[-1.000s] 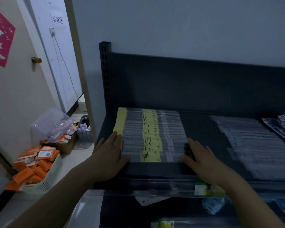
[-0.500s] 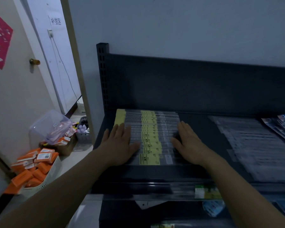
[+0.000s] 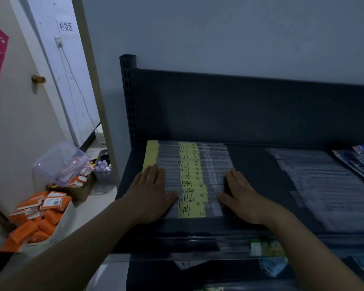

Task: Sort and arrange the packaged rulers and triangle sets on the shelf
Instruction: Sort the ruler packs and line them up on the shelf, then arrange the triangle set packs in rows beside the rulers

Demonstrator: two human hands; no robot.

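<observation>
Clear-sleeved rulers with yellow labels (image 3: 190, 181) lie flat in an overlapping row on the dark shelf (image 3: 254, 164); another clear-packaged batch (image 3: 328, 185) sits well apart to the right.

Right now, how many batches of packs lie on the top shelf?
3: yellow-labelled rulers at left, clear packs right of centre, blue packs far right. Others may be off-frame.

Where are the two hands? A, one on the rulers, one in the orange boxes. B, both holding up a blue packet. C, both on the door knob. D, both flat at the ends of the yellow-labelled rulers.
D: the left hand and right hand lie with straight fingers at opposite ends of the rulers, holding nothing up.
</observation>
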